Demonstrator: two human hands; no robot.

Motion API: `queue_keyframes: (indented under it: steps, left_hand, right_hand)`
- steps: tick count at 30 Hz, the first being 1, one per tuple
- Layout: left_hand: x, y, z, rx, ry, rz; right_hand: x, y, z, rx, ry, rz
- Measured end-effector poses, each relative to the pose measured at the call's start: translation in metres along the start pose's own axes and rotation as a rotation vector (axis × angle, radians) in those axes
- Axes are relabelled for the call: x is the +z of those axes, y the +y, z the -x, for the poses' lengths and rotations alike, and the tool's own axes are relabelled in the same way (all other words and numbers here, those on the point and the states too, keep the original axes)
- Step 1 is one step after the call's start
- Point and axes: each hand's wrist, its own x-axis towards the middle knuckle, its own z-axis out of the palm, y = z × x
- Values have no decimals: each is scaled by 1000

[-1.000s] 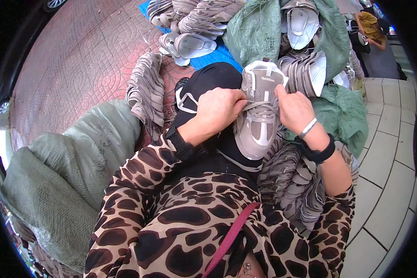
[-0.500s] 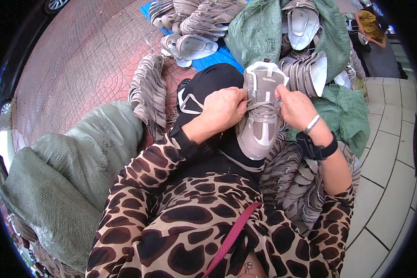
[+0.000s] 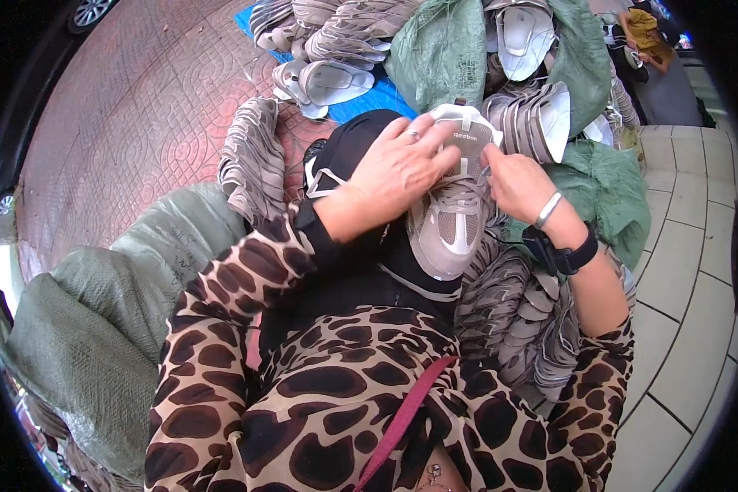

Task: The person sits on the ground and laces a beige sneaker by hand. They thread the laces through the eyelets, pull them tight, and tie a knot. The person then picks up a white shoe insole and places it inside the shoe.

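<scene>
A beige-grey shoe upper (image 3: 448,241) with a mesh tongue and crossed laces (image 3: 460,195) rests across my black-clad lap, toe toward me. My left hand (image 3: 399,164) reaches over its left side, fingers spread and lying across the tongue, a ring on one finger. On the opposite side, my right hand (image 3: 523,187) pinches the upper's right edge near the top eyelets. Whether a lace end is also in that pinch is too small to tell. A pale lace loop (image 3: 324,180) lies over the black cloth, left of the shoe.
Stacked shoe uppers (image 3: 252,160) stand left of my lap, and more uppers (image 3: 504,316) lie to the right. Ahead are a green woven sack (image 3: 438,61) and a blue sheet (image 3: 377,100). A large grey-green sack (image 3: 98,328) fills the left. Another person (image 3: 649,37) sits far right.
My left hand has let go of its pinch on the lace and spread its fingers over the tongue. The right hand keeps its pinch; the view has shifted slightly.
</scene>
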Motion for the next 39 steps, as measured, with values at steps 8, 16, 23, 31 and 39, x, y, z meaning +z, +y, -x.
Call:
queue_keyframes:
  steps: [8,16,23,31,39]
  left_hand:
    - [13,-47,-18,348,-339,298]
    - [28,-48,-21,285,-471,377]
    - [20,-47,-30,206,-575,380]
    - [46,-37,-23,-19,-423,201]
    - [56,-59,-54,-408,-279,856]
  right_hand:
    - [23,-17,5,183,23,42]
    - [-28,21,-13,-411,-74,296]
    - [-27,24,-43,-664,20,298]
    - [22,31,-53,-195,-238,155]
    - [33,98,-116,-38,727,-599]
